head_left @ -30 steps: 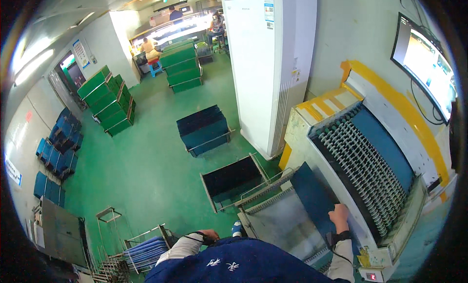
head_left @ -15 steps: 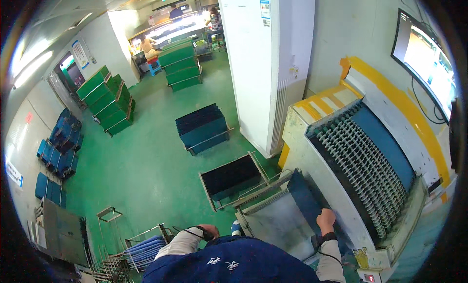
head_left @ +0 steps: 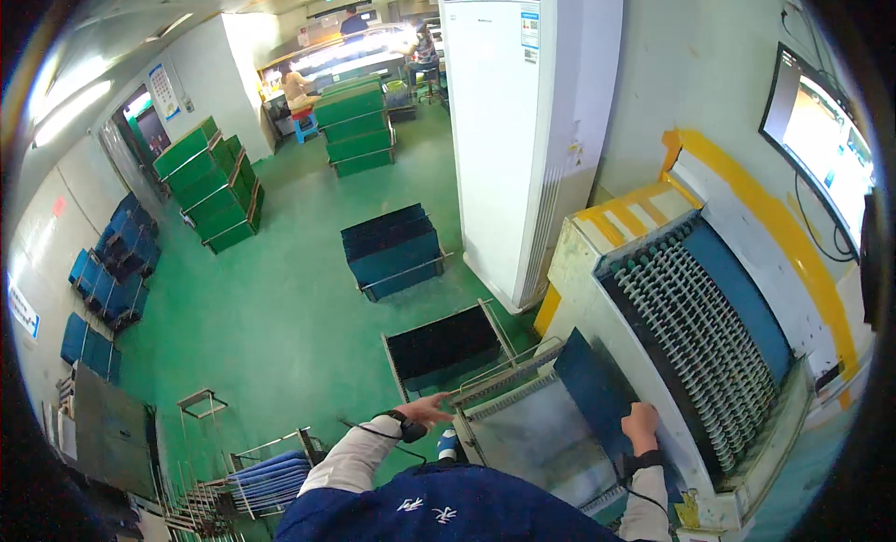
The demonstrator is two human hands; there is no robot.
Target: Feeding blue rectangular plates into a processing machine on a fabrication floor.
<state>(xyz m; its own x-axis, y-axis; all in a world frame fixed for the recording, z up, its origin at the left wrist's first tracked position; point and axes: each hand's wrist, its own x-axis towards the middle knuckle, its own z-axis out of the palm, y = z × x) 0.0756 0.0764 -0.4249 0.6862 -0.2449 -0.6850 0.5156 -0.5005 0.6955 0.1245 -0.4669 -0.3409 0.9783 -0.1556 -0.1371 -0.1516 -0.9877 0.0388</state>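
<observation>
A slotted metal rack [head_left: 509, 381] stands right in front of me, with a pale greyish inner surface. Along its right side leans a dark blue flat panel [head_left: 590, 379]. My right hand [head_left: 640, 426] is closed at the panel's near right edge, with the fingertips partly hidden. My left hand [head_left: 427, 411] reaches toward the rack's left end, fingers stretched out and nothing in them; whether it touches the rack frame I cannot tell. Both wrists wear dark bands with cords.
A roller conveyor machine [head_left: 695, 341] stands close on my right, below a wall screen [head_left: 826, 150]. Racks of dark panels [head_left: 443, 351] and blue panels [head_left: 392, 253] sit on the green floor ahead. A tall white cabinet unit [head_left: 509, 150] rises behind them. Green stacked racks [head_left: 210, 187] stand farther left.
My left hand has moved forward from beside my body to the rack's left end, and its fingers have spread. My right hand stays closed at the panel's edge. The view has shifted slightly.
</observation>
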